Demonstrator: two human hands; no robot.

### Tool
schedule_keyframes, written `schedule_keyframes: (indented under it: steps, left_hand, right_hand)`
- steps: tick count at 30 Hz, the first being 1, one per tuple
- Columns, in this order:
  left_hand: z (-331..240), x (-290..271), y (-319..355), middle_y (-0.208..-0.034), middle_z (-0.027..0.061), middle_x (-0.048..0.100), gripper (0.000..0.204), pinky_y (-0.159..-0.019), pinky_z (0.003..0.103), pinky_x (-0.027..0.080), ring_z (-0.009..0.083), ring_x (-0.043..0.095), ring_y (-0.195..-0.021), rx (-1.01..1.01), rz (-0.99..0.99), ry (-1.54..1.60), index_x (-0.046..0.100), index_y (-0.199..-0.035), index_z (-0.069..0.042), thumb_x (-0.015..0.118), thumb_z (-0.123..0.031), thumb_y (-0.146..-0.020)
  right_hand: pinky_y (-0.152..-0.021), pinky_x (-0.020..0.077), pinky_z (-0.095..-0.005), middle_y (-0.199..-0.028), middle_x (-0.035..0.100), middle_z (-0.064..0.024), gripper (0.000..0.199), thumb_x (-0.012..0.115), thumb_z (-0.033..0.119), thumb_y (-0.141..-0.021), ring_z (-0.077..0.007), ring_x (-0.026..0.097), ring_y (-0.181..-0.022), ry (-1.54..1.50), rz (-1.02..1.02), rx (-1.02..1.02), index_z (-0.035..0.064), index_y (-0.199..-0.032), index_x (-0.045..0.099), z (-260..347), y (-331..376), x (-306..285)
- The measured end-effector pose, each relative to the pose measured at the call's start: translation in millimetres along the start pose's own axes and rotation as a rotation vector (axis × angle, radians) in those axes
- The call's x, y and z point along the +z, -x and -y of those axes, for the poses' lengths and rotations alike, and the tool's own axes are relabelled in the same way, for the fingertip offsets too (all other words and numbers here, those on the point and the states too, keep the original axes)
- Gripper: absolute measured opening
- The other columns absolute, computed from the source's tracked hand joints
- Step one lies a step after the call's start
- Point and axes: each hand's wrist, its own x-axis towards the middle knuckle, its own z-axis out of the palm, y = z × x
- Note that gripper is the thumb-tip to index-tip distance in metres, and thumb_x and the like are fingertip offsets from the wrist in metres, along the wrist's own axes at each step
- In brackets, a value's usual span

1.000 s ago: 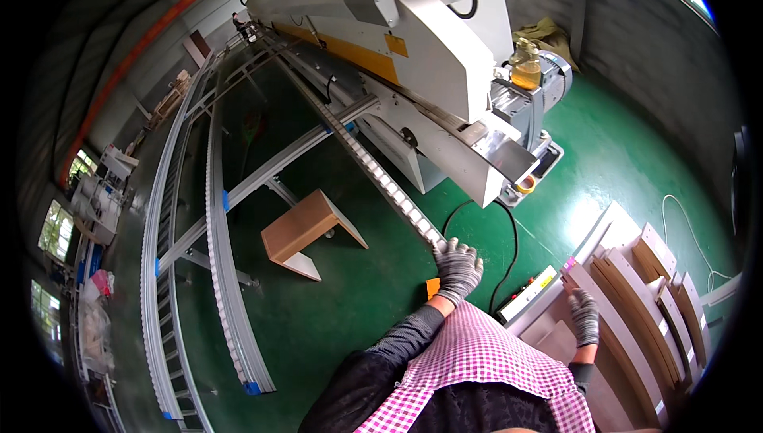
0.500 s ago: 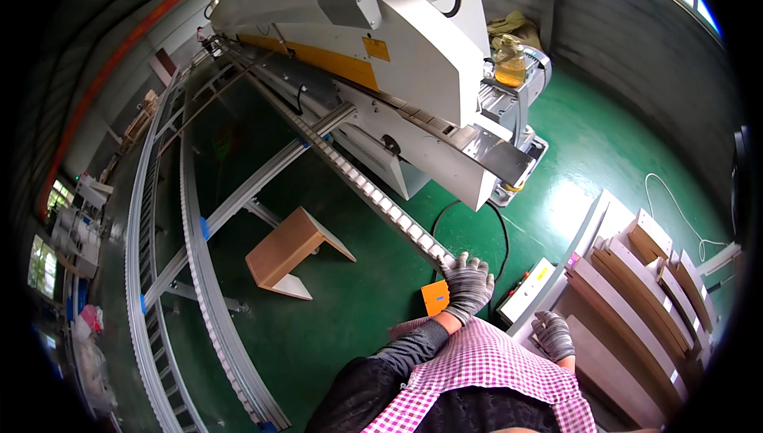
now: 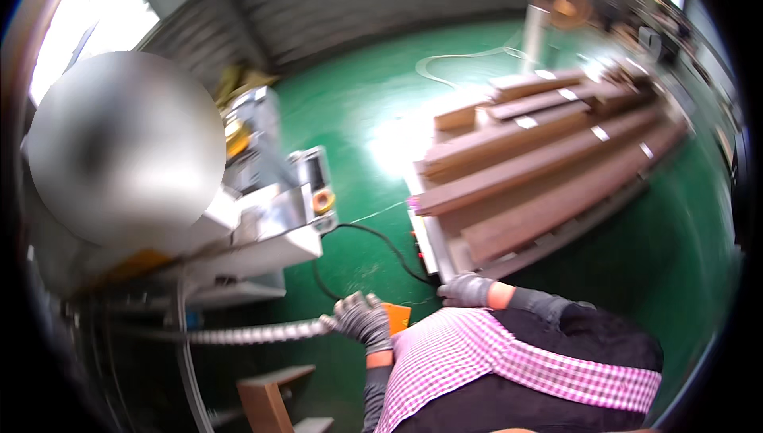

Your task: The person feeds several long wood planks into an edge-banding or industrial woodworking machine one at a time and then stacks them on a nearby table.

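My left hand (image 3: 362, 320), in a grey striped glove, rests at the near end of a rail with white rollers (image 3: 262, 333). Its fingers are spread, not wrapped round the rail. An orange panel (image 3: 396, 318) shows just beside that hand. My right hand (image 3: 466, 290), gloved alike, is by the near corner of a low platform (image 3: 439, 244) piled with long brown boards (image 3: 548, 212). Motion blur smears its fingers, so I cannot make out their grip. A pink checked apron (image 3: 445, 345) covers my front between the arms.
A large machine (image 3: 262, 262) stands at left, with a yellow tape roll (image 3: 323, 201) on its end. A black cable (image 3: 381, 236) loops over the green floor. An angled brown board piece (image 3: 266, 405) lies lower left. A round fan (image 3: 560, 0) stands far back.
My view has swung right, bringing the whole board pile and the fan into sight. My left hand remains at the rail's end; the right is now at the platform's near corner.
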Motion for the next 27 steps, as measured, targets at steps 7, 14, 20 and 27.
schedule_keyframes:
  steps: [7,14,20,27]
  left_hand:
    - [-12.2,-13.0,-1.4,-0.098,0.0037,0.065,0.023,-0.111,0.065,0.014,0.0263,0.053,-0.109,0.027,0.117,-0.044,0.068,-0.086,-0.013,0.061,-0.034,-0.081]
    - [-13.5,-21.5,-3.6,-0.106,0.0053,0.067,0.031,-0.116,0.056,0.009,0.0223,0.052,-0.116,-0.045,0.255,-0.054,0.071,-0.1,-0.012,0.059,-0.036,-0.084]
    - [-12.5,-21.5,-3.0,-0.109,0.0048,0.067,0.033,-0.117,0.054,0.009,0.0215,0.052,-0.117,-0.043,0.288,-0.061,0.071,-0.102,-0.013,0.058,-0.038,-0.085]
    - [-12.4,-16.2,-1.2,-0.105,0.0055,0.068,0.032,-0.116,0.052,0.015,0.0222,0.054,-0.113,-0.029,0.242,-0.059,0.072,-0.099,-0.012,0.058,-0.036,-0.086]
  right_hand:
    - [-0.075,0.0516,-0.0482,-0.086,0.069,-0.0156,0.031,0.059,0.032,-0.085,-0.0359,0.067,-0.083,-0.012,0.026,0.09,0.007,-0.1,0.068,-9.4,3.6,24.3]
    - [-0.077,0.0516,-0.0466,-0.087,0.069,-0.0148,0.031,0.058,0.032,-0.086,-0.0351,0.067,-0.084,-0.078,0.02,0.128,0.0076,-0.101,0.069,-8.8,13.0,21.4]
    - [-0.078,0.0514,-0.0473,-0.089,0.069,-0.0159,0.032,0.059,0.033,-0.086,-0.0357,0.067,-0.087,-0.089,0.005,0.137,0.0078,-0.102,0.069,-16.0,15.5,26.2]
    - [-0.079,0.0515,-0.0475,-0.091,0.069,-0.0159,0.034,0.058,0.036,-0.086,-0.0358,0.067,-0.088,-0.111,0.032,0.178,0.0079,-0.102,0.069,-23.4,8.5,33.2]
